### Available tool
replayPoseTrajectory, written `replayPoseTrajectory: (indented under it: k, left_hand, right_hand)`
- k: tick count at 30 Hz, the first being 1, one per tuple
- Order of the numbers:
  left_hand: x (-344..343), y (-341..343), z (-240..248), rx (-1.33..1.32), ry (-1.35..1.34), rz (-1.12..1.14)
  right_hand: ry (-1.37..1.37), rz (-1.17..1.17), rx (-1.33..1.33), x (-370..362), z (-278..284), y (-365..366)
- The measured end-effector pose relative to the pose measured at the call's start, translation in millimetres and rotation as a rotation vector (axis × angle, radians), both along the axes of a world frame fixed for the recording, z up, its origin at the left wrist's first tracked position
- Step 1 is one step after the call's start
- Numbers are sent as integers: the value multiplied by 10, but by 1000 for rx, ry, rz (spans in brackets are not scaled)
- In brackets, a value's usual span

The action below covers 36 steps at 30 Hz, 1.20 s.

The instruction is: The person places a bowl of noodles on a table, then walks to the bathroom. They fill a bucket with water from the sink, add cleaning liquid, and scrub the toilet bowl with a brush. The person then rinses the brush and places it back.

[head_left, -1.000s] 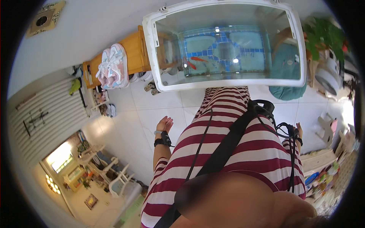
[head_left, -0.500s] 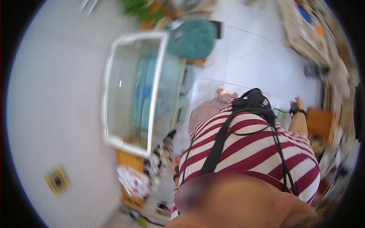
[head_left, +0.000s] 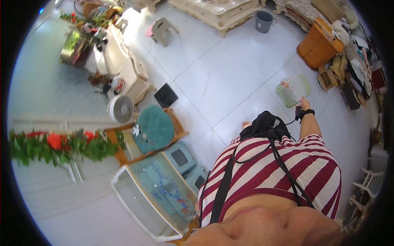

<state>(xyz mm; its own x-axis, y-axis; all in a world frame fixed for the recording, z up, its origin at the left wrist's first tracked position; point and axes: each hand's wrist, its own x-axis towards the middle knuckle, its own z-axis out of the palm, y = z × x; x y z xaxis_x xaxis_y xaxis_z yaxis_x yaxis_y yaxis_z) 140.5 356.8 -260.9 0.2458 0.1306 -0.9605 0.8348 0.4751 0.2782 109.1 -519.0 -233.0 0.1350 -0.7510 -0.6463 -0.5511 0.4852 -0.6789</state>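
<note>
Home living rm: fish tank (head_left: 141, 205), ornate cream cab. (head_left: 221, 17), elec. fan (head_left: 120, 109), cushioned chair (head_left: 154, 128).

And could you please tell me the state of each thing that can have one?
Bare right hand: stretched forward; grip unclear.
Translucent, green-edged item: just beyond that hand; held or loose, unclear.
White-framed glass fish tank: standing upright.
Grey round bucket: upright.
Teal tufted cushion: lying on a brown wooden chair.
White round fan: upright; running or not, unclear.
Black square panel: lying flat.
Grey plastic stool: upright.
</note>
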Motion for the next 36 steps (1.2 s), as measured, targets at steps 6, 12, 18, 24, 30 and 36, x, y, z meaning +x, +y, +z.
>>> replayPoseTrajectory:
  k: [6,12,18,24,30,36]
  left_hand:
    - [1014,-37,-47,-141,-115,-514]
    - [2400,-728,-101,-9,-221,-406]
    - [3670,-1421,208,130,-78,-433]
    - [4967,-2636,94,141,-163,-529]
    - [5805,-4332,966,55,-210,-818]
    - [6357,-5258,1297,-138,-380,-909]
  right_hand:
    - [-42,-234,19,-143,270,130]
    - [-203,-509,87,-277,293,-12]
    - [-400,-611,191,53,398,184]
    - [-415,-752,187,263,474,-142]
    - [-495,-889,160,332,612,-96]
    - [-566,-960,204,694,636,-633]
